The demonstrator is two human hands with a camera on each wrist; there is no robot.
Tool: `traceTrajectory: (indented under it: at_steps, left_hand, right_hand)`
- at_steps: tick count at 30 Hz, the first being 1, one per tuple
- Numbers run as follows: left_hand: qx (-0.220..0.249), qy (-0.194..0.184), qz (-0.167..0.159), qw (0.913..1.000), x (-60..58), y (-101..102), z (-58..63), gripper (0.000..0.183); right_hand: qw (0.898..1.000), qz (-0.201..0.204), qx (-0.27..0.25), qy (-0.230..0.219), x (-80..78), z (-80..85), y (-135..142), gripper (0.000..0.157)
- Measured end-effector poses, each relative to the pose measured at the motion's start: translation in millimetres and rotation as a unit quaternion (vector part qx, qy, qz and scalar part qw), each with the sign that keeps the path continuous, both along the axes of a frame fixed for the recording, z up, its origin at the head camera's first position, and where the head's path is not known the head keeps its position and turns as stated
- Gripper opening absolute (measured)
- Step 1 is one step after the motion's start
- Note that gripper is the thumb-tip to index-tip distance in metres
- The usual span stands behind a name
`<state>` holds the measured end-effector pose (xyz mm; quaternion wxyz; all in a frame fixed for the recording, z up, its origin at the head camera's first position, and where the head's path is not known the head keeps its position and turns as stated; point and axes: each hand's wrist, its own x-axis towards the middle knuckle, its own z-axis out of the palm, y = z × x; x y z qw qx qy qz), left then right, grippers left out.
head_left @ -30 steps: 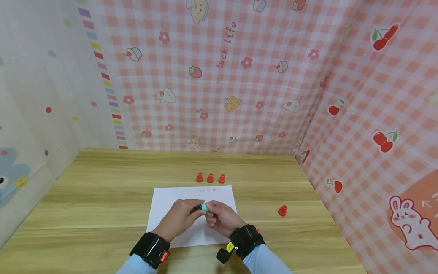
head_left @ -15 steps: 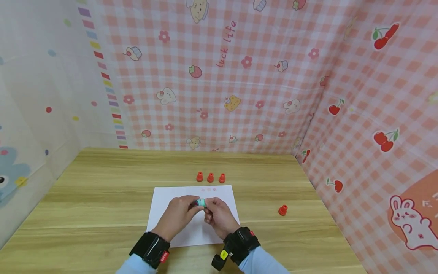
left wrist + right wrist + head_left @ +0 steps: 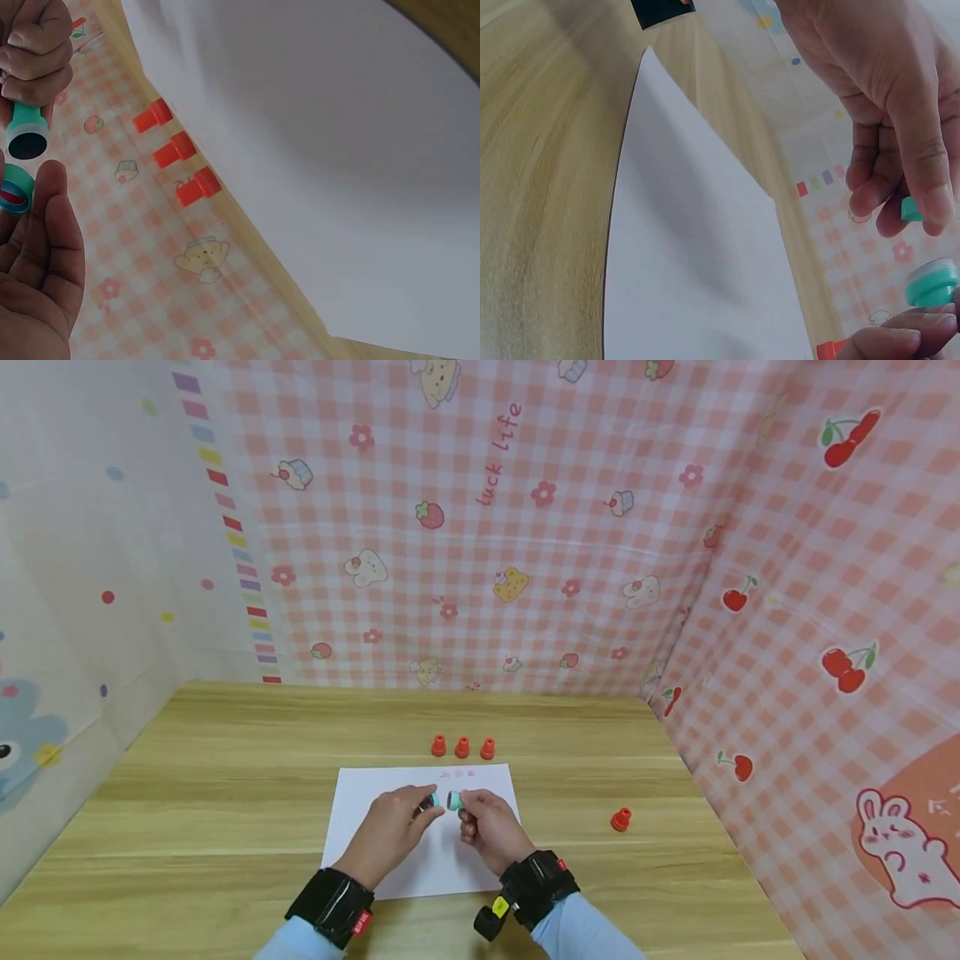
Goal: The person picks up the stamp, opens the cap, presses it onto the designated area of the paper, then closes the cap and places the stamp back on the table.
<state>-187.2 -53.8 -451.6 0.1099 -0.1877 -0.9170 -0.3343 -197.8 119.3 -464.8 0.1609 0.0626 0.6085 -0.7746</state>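
Over the white paper [image 3: 420, 860], my right hand [image 3: 492, 832] pinches a small teal toy stamp [image 3: 453, 800] by its handle. Its round dark face, with a pale rim, shows in the left wrist view, pointing toward my left hand [image 3: 392, 824]. Between the thumb and fingers of that hand is the matching teal cap [image 3: 18, 187], its hollow side showing, reddish inside. A short gap separates stamp and cap. Several faint reddish stamp prints [image 3: 458, 774] run along the paper's far edge.
Three red stamps [image 3: 462, 747] stand in a row on the wooden table [image 3: 225, 810] just beyond the paper. Another red stamp [image 3: 621, 819] stands off to the right. Patterned cloth walls [image 3: 465, 552] enclose the table's back and sides.
The cap has come off the teal stamp: the two were joined half a second ago and are now apart. My right hand has drawn slightly to the right with the stamp.
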Motion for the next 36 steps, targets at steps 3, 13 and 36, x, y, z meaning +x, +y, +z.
traceTrajectory:
  at_steps: [3,13,36]
  left_hand:
    - [-0.003,-0.005,0.001,1.0,0.5,-1,-0.1,0.034]
    - [-0.007,-0.004,-0.003,1.0,1.8,-3,-1.1,0.034]
    - [-0.007,-0.024,-0.014,0.9996,3.6,-8,-1.8,0.033]
  right_hand:
    - [1.0,-0.002,0.005,0.003,-1.2,-0.7,2,0.016]
    - [0.997,-0.021,0.072,-0.006,-11.8,-3.2,17,0.025]
    - [0.846,0.019,0.498,0.19,-54.5,3.9,47,0.019]
